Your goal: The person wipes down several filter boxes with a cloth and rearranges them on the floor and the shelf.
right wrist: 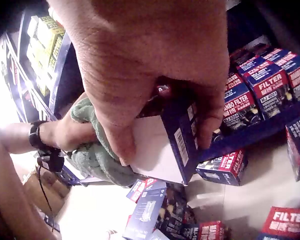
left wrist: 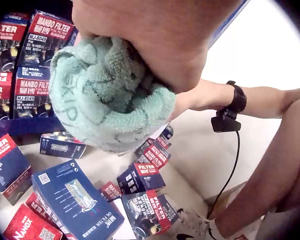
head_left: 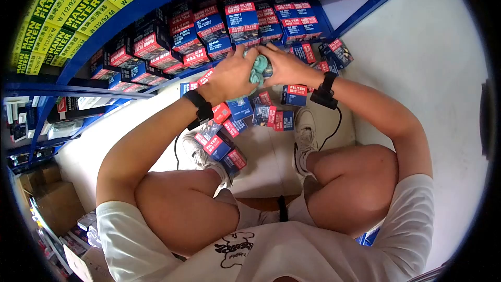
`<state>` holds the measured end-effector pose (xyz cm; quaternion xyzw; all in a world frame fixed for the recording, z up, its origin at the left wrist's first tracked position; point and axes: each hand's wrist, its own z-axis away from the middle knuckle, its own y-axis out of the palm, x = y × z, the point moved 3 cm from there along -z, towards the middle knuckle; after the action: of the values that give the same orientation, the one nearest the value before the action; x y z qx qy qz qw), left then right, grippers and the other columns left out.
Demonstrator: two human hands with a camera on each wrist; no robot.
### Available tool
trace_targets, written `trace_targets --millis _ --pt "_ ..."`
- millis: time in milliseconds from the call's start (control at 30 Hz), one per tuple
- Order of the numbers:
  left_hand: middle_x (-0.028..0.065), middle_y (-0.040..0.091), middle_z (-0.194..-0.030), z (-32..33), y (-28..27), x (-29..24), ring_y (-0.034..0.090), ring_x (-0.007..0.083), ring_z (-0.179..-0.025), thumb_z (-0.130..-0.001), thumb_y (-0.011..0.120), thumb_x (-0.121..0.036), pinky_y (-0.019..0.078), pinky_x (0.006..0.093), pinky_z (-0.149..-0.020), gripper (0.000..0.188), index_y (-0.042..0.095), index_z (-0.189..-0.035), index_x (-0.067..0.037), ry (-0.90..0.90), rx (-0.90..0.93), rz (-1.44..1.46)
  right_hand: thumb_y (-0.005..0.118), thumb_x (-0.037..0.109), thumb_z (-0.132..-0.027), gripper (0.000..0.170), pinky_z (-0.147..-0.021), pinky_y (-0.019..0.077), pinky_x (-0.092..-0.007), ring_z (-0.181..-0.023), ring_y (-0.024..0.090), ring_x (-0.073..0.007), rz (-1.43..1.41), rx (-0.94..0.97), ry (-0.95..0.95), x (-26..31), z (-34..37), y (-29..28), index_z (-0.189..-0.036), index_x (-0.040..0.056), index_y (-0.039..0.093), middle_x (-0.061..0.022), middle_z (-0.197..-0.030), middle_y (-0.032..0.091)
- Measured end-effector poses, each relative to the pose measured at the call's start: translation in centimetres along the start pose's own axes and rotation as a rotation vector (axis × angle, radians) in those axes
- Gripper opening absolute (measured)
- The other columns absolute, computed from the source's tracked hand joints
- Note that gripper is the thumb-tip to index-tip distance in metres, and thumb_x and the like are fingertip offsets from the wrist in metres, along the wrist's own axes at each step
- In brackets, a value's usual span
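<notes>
My left hand (head_left: 233,75) grips a bunched light green towel (left wrist: 105,95) with a looped terry surface. With my right hand (head_left: 286,68) I hold a small oil filter box (right wrist: 155,147), thumb on one side and fingers on the other. Its plain white face and a dark blue side with a barcode label show in the right wrist view. The towel lies right against the box, between the two hands. Both hands are in front of the lowest shelf, above loose filter boxes on the floor. My left fingertips are mostly hidden behind the towel.
Stacked red and blue filter boxes (head_left: 209,23) fill the low blue shelf. Yellow and green boxes (head_left: 73,8) stand on the shelf above. Several loose boxes (head_left: 214,146) lie on the pale floor between my shoes (head_left: 306,136). Cardboard boxes (head_left: 55,203) sit at the left.
</notes>
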<state>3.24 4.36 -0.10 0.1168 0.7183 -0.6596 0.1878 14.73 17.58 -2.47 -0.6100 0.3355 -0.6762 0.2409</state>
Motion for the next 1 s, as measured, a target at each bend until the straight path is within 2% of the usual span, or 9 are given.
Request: trace_targets --millis 167,333,467,633,700,767,833,900,1000 --pt "0.0274 0.052 -0.117 -0.4 -0.5 1.2 0.060 0.0481 -0.101 -0.071 0.077 -0.019 0.0529 0.0516 -0.087 0.069 0.043 -0.129 -0.004 -0.139 0.005 -0.011 0.089 0.038 -0.060 0.096 -0.097 0.0487 -0.0460 -0.119 0.056 -0.0404 -0.054 0.036 0.037 1.3 -0.1 -0.6 -0.137 0.0038 0.045 -0.0207 -0.129 0.053" --pt "0.0261 0.052 -0.116 -1.0 -1.2 -0.9 0.058 0.0474 -0.105 -0.070 0.079 -0.020 0.0514 0.0524 -0.090 0.069 0.045 -0.128 -0.004 -0.005 -0.009 -0.021 0.089 0.037 -0.061 0.098 -0.102 0.0468 -0.0446 -0.125 0.054 -0.0383 -0.059 -0.036 -0.112 -1.3 -0.8 -0.8 -0.141 0.0025 0.043 -0.0206 -0.136 0.051" --pt "0.0258 0.052 -0.116 -0.9 -0.7 -0.2 0.057 0.0471 -0.105 -0.069 0.080 -0.019 0.0516 0.0525 -0.089 0.071 0.045 -0.128 -0.004 -0.014 -0.037 -0.026 0.089 0.034 -0.062 0.096 -0.103 0.0460 -0.0426 -0.125 0.054 -0.0370 0.041 -0.055 -0.084 -1.5 -0.4 -0.6 -0.141 0.0028 0.044 -0.0197 -0.136 0.052" --pt "0.0261 0.051 -0.118 -0.5 -0.8 2.2 0.057 0.0470 -0.107 -0.069 0.081 -0.021 0.0530 0.0526 -0.088 0.073 0.043 -0.129 -0.006 -0.142 0.052 -0.145 0.089 0.024 -0.063 0.091 -0.106 0.0421 -0.0383 -0.125 0.053 -0.0334 -0.210 0.000 -0.041 0.8 -0.2 -1.6 -0.139 0.0025 0.044 -0.0163 -0.136 0.052" --pt "0.0259 0.050 -0.119 0.0 -0.3 3.3 0.057 0.0471 -0.108 -0.069 0.082 -0.022 0.0539 0.0531 -0.086 0.073 0.043 -0.128 -0.007 -0.126 0.024 -0.156 0.088 0.026 -0.064 0.088 -0.105 0.0411 -0.0389 -0.125 0.051 -0.0335 -0.163 0.014 -0.047 0.9 -0.4 -2.2 -0.138 0.0041 0.045 -0.0156 -0.134 0.053" --pt "0.0258 0.050 -0.119 0.5 -0.1 3.5 0.058 0.0472 -0.108 -0.069 0.082 -0.024 0.0542 0.0534 -0.085 0.073 0.043 -0.128 -0.007 -0.214 0.078 -0.118 0.087 0.027 -0.065 0.085 -0.106 0.0395 -0.0390 -0.125 0.048 -0.0326 0.229 0.021 -0.003 1.2 -0.4 -2.8 -0.137 0.0057 0.046 -0.0146 -0.131 0.054" --pt "0.0259 0.050 -0.118 0.8 -0.3 2.9 0.058 0.0473 -0.107 -0.069 0.082 -0.024 0.0542 0.0532 -0.085 0.073 0.043 -0.129 -0.007 -0.170 0.096 -0.134 0.087 0.027 -0.066 0.083 -0.107 0.0386 -0.0392 -0.126 0.046 -0.0326 0.208 -0.002 -0.009 -0.1 -0.6 -2.3 -0.135 0.0052 0.046 -0.0144 -0.131 0.052" --pt "0.0260 0.050 -0.118 1.0 -0.3 2.7 0.058 0.0474 -0.106 -0.070 0.081 -0.025 0.0541 0.0531 -0.086 0.073 0.043 -0.130 -0.006 -0.131 0.109 -0.146 0.087 0.028 -0.062 0.086 -0.105 0.0404 -0.0439 -0.122 0.049 -0.0388 0.049 -0.176 -0.062 -0.6 -0.9 -2.4 -0.133 0.0032 0.045 -0.0184 -0.128 0.052" --pt "0.0262 0.050 -0.118 1.2 -0.2 2.8 0.058 0.0472 -0.107 -0.070 0.081 -0.024 0.0537 0.0529 -0.087 0.075 0.043 -0.132 -0.006 -0.117 0.074 -0.102 0.086 0.022 -0.066 0.084 -0.104 0.0424 -0.0417 -0.124 0.049 -0.0357 -0.063 -0.127 -0.023 -0.5 -0.4 -2.5 -0.134 0.0019 0.042 -0.0175 -0.128 0.047"
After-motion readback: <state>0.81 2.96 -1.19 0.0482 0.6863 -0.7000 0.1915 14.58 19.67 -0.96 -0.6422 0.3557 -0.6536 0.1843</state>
